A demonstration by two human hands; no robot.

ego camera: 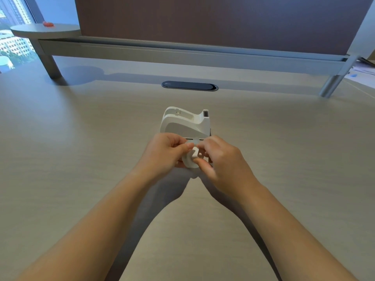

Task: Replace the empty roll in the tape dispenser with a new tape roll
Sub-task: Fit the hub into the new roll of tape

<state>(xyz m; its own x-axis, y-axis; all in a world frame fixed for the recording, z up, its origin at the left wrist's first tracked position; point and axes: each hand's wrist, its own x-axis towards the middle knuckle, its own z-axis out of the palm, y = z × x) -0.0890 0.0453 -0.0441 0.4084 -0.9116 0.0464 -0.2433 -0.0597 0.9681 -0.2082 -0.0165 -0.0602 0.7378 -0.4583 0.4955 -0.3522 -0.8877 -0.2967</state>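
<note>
A white tape dispenser (185, 122) stands on the desk in the middle of the view, its cutter end to the right and its roll bay showing no roll. Just in front of it, both hands meet around a small white round part (190, 160) with a stub sticking up; whether it is a tape roll or the spindle core I cannot tell. My left hand (165, 152) pinches it from the left. My right hand (218, 159) grips it from the right with thumb and fingers. Most of the part is hidden by my fingers.
The light wood desk (81, 159) stretches all around. A dark oval cable grommet (189, 86) lies behind the dispenser. A raised shelf on metal legs (182, 55) and a brown partition run along the back. Papers (363, 72) lie at the far right.
</note>
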